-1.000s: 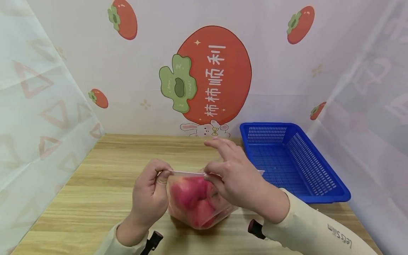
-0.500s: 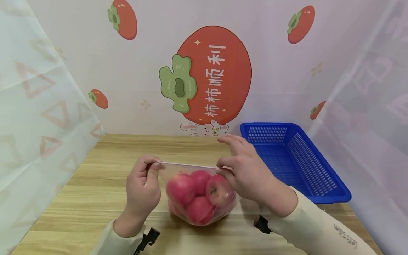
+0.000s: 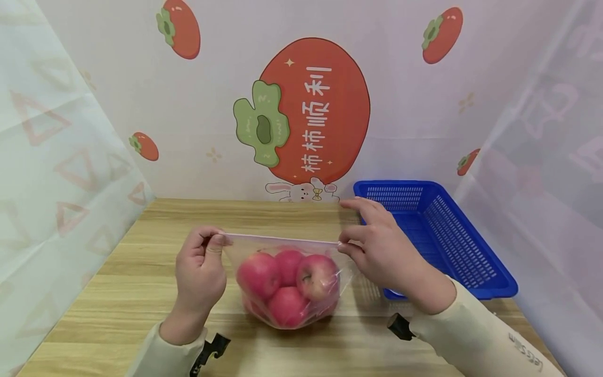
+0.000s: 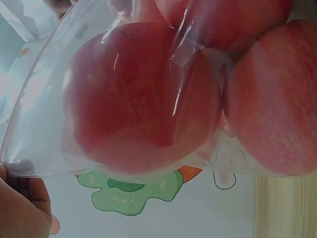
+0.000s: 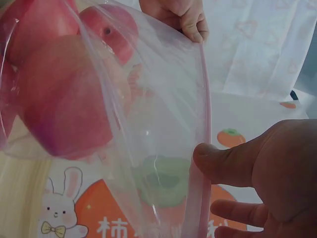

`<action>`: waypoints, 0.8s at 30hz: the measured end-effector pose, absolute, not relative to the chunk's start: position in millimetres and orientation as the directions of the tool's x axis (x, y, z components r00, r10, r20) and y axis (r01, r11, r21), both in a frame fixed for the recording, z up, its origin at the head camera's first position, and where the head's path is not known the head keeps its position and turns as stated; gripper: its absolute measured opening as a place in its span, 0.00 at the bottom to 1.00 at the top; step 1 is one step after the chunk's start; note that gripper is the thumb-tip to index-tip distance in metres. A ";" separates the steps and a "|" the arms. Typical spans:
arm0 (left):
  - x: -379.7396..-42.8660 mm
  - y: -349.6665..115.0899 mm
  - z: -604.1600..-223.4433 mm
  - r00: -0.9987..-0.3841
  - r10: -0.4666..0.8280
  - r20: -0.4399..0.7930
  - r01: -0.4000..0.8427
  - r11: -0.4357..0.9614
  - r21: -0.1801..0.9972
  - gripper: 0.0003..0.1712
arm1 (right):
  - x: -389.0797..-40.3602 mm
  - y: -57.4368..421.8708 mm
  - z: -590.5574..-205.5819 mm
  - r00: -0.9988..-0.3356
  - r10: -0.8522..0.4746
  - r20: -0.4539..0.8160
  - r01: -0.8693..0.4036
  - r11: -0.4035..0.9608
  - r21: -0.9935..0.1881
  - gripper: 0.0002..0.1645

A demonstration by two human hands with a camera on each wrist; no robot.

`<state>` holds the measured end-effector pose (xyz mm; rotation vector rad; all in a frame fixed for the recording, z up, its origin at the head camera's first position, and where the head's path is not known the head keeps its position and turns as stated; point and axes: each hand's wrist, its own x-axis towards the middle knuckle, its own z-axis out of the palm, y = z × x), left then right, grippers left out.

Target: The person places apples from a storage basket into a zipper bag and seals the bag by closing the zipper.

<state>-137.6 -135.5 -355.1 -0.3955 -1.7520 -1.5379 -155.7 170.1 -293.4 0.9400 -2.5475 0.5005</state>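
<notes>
A clear zip-lock bag (image 3: 264, 244) full of red apples (image 3: 288, 308) sits on the wooden table with its top edge pulled straight. My left hand (image 3: 200, 269) pinches the bag's left top corner between thumb and curled fingers. At the right, my right hand (image 3: 383, 251) pinches the pinkish zip strip (image 5: 203, 99) with thumb and index finger, its other fingers raised and spread. In the right wrist view the thumb (image 5: 223, 161) presses on the strip. Apples (image 4: 143, 99) fill most of the left wrist view, seen through the plastic.
An empty-looking blue perforated basket (image 3: 405, 225) stands at the back right, partly behind my right hand and forearm. Printed cloth walls (image 3: 188, 115) enclose the wooden table (image 3: 118, 293) at the back and both sides.
My right hand has travelled to the right along the zip strip. My left hand has shifted left and slightly up with its corner. A longer stretch of the bag's top edge now shows between them.
</notes>
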 end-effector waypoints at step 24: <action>-156.0 -155.7 -347.1 -0.828 -0.306 0.470 0.410 0.242 0.879 0.09 | -167.3 192.0 -295.4 -0.871 -0.365 0.328 -0.481 0.771 -0.418 0.03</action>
